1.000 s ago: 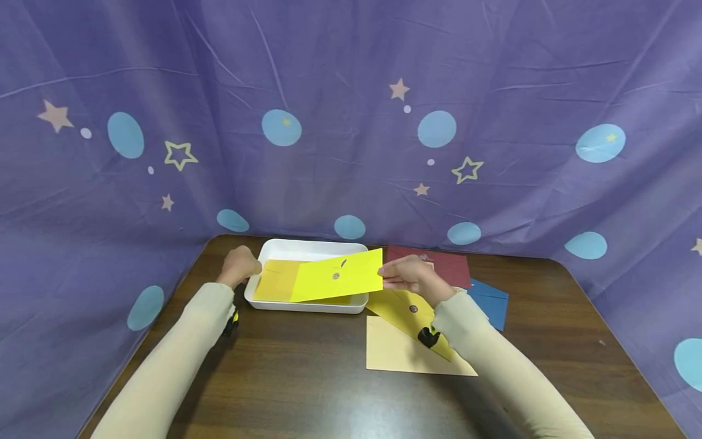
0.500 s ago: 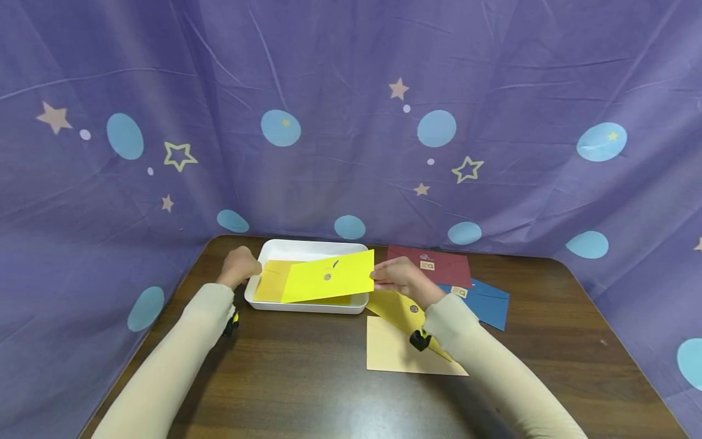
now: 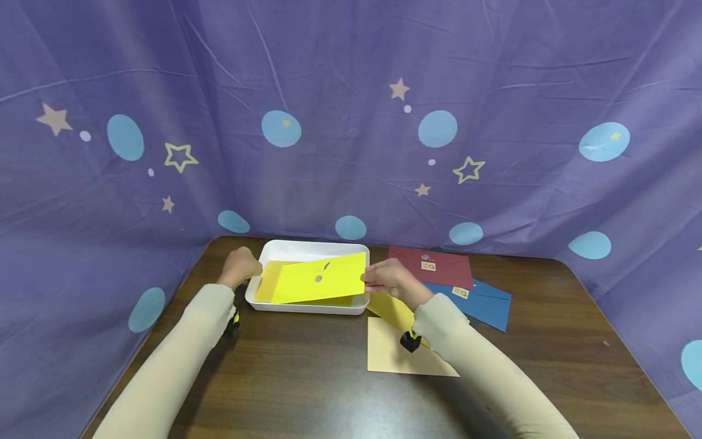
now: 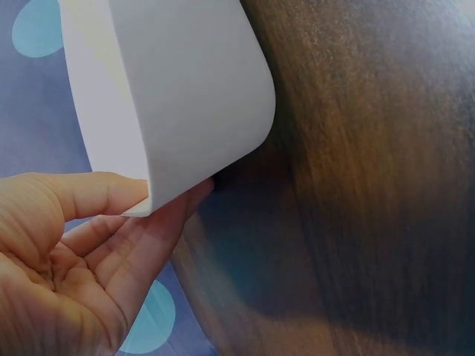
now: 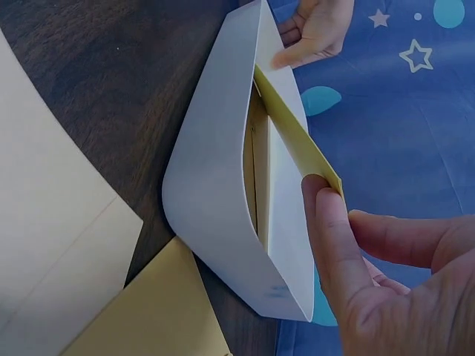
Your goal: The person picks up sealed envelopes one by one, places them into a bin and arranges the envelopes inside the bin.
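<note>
At the left end of a white tray (image 3: pixel 307 308), my left hand (image 3: pixel 239 267) pinches the rim; in the left wrist view the thumb lies inside the wall and the fingers under it. My right hand (image 3: pixel 396 281) pinches the right end of a bright yellow envelope (image 3: pixel 329 283) between thumb and fingers. That envelope slopes over the tray, its left end low inside and its right end raised above the rim. Beneath it in the tray lies a darker yellow-orange envelope (image 3: pixel 266 283). In the right wrist view, the held envelope (image 5: pixel 300 141) appears nearly edge-on.
Right of the tray lie a red envelope (image 3: pixel 450 271), a blue envelope (image 3: pixel 490 305), a mustard envelope (image 3: pixel 392 309) and a cream envelope (image 3: pixel 395 353), partly overlapping. My right forearm covers some of them. A purple patterned curtain (image 3: pixel 329 122) hangs behind the brown table (image 3: pixel 285 378).
My right hand has carried the bright yellow envelope leftward and slightly down, farther over the tray. More of the red and blue envelopes shows. The left hand keeps its place on the rim.
</note>
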`<state>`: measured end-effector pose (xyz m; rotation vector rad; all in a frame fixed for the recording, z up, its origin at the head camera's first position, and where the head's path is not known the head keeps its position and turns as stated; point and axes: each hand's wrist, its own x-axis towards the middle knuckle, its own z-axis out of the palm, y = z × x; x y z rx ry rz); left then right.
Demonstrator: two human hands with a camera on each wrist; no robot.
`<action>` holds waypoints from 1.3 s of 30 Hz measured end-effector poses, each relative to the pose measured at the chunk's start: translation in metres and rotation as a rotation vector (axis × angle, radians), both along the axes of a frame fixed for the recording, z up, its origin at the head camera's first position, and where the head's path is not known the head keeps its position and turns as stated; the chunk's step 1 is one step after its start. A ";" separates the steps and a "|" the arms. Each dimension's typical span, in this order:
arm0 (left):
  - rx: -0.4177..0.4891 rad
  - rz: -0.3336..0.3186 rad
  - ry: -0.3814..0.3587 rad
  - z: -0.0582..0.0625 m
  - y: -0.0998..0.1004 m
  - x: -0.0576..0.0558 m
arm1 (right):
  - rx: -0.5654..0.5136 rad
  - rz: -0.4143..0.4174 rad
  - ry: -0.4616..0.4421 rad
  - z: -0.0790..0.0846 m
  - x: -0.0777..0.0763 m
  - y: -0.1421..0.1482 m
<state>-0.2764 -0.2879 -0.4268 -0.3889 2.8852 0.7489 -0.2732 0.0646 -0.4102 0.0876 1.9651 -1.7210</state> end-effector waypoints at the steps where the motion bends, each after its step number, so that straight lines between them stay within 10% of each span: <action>1: -0.001 -0.001 0.000 0.000 0.000 0.000 | 0.000 0.000 0.000 0.000 0.000 -0.001; 39: 0.010 0.016 -0.026 0.002 0.002 0.002 | 0.262 0.037 0.062 0.004 -0.012 -0.039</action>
